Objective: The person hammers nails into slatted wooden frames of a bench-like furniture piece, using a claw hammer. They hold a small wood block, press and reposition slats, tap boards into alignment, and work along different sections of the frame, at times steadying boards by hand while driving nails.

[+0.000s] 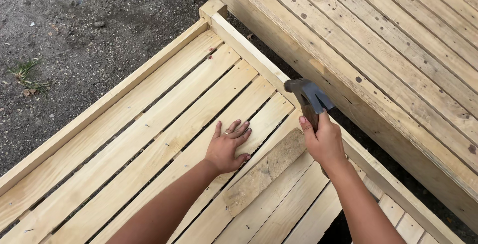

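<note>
- Head view: nearest to the camera are the two bare forearms, coming up from the bottom edge over a pale wooden slatted frame (124, 139).
- The left hand (228, 147) lies flat, palm down, with fingers spread wide on one of the slats; it holds nothing. A ring is on one finger.
- The right hand (323, 142) is closed around the handle of a hammer (307, 97). The grey metal head stands above the fist, over the right side rail of the frame.
- Between the two hands lies a short, darker piece of board (266, 172), placed across the slats at an angle. Its upper end is just beside the right hand, and the left hand's thumb is near its left edge.
- Small nail heads show in the slats at the left part of the frame.
- To the right, a second, larger slatted wooden frame (398, 50) of more weathered wood stands beside the first one.
- At the upper left is dark gravel ground (74, 25) with a small tuft of grass (25, 74).
</note>
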The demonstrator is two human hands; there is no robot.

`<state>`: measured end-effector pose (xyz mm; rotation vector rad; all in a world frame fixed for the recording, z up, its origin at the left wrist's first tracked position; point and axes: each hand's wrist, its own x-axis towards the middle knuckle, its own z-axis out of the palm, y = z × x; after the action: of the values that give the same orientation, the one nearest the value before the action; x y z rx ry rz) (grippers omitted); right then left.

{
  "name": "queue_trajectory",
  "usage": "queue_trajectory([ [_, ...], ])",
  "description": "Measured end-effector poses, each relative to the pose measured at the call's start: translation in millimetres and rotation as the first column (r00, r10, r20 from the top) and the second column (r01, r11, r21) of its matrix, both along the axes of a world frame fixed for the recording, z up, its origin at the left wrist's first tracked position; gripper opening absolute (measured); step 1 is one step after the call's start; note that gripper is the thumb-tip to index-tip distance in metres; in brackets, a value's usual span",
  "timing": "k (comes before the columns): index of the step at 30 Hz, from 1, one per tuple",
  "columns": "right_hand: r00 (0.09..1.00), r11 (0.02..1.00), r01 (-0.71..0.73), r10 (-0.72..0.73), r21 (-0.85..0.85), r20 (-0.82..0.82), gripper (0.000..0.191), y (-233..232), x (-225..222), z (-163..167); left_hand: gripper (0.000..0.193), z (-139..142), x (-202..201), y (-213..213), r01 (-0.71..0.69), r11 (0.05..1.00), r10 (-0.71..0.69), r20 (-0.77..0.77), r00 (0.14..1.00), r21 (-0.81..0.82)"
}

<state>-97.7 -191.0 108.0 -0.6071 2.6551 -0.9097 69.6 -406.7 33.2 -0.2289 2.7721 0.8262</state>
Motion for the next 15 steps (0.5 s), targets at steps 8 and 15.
queue_trajectory([
  [8,0.982,0.923,-0.134,0.173,0.359,-0.076,0.031,-18,-8,-10,0.079,3,0,2,0.002,1.0,-0.003,0.039,0.999,0.004],
  [15,0.978,0.93,-0.168,0.116,-0.327,-0.171,0.035,6,-7,-2,0.076,-2,2,1,0.01,1.0,-0.01,-0.022,1.0,0.0],
])
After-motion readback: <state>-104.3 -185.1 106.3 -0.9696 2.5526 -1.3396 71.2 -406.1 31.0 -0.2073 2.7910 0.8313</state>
